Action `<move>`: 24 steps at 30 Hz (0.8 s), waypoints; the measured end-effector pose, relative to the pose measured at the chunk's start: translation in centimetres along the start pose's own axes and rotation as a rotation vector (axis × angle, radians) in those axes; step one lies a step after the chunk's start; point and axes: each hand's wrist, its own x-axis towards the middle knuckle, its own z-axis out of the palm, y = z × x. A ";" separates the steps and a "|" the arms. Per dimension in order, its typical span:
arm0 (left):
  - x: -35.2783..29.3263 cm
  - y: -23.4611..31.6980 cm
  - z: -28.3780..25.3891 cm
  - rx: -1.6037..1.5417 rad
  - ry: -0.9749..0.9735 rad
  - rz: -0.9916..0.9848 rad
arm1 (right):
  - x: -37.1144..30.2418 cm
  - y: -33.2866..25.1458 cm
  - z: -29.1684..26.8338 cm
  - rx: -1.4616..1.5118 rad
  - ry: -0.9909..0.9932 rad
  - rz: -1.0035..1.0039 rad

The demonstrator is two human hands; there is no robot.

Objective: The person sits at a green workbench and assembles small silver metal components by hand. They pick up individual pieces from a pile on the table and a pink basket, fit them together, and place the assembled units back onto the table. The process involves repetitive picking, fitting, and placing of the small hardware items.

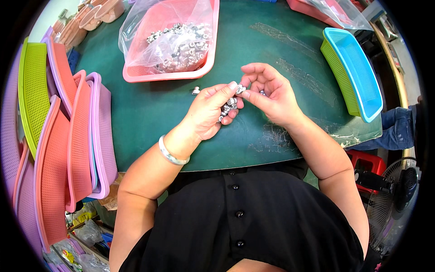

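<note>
My left hand (204, 111) is curled around a cluster of small silvery metal parts (229, 107). Its thumb presses on one more metal part (240, 89) at the fingertips. That same piece is pinched by the thumb and finger of my right hand (275, 100), so both hands touch it. Another small grey piece shows among the right hand's fingers; its shape is mostly hidden. On the green table (235, 145), a loose metal part (195, 90) lies just beyond my left hand. Farther off, a pink basket (167, 78) holds a clear plastic bag (181, 47) full of similar parts.
Stacked plastic baskets (56, 149) in pink, purple and green crowd the left side. A blue-and-green basket (358, 75) sits at the right edge. Peach baskets (93, 16) stand far left, another pink basket (312, 8) far right. A fan (398, 186) and red stool (364, 163) are at lower right.
</note>
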 end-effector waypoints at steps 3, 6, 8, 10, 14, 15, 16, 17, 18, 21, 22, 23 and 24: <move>0.0 0.3 0.0 0.003 -0.011 -0.051 | 0.0 0.3 -0.1 0.024 -0.010 -0.047; 0.2 0.5 -0.3 -0.053 -0.035 -0.106 | 0.1 -0.6 -0.6 0.237 -0.051 0.074; 0.1 0.5 -0.1 -0.124 -0.052 -0.085 | 0.4 -0.7 -0.8 0.415 -0.033 0.125; 0.1 0.4 -0.1 -0.175 -0.067 -0.081 | 0.6 -0.7 -1.1 0.557 -0.018 0.149; 0.2 0.0 0.2 -0.082 -0.035 -0.124 | 0.8 -0.4 -1.1 0.659 0.005 0.111; 0.2 -0.1 0.5 -0.021 -0.011 -0.136 | 0.9 -0.4 -0.9 0.652 0.014 0.096; 0.2 -0.2 0.7 0.017 -0.030 -0.143 | 0.9 -0.3 -0.8 0.645 0.023 0.081; 0.2 -0.3 0.9 0.055 -0.048 -0.150 | 0.8 -0.4 -0.6 0.635 0.020 0.070; 0.1 -0.3 1.1 0.093 -0.066 -0.156 | 0.7 -0.5 -0.4 0.624 0.017 0.059; -0.1 -0.4 1.7 0.125 -0.026 -0.131 | 0.6 -0.4 -0.2 0.583 0.014 0.029; -0.2 -0.4 1.8 0.140 -0.007 -0.118 | 0.6 -0.3 -0.2 0.569 0.014 0.019; -0.1 -0.5 1.8 0.157 0.005 -0.100 | 0.6 -0.2 -0.2 0.544 0.001 0.003; -0.1 -0.7 1.8 0.173 0.017 -0.082 | 0.6 0.0 -0.1 0.519 -0.012 -0.014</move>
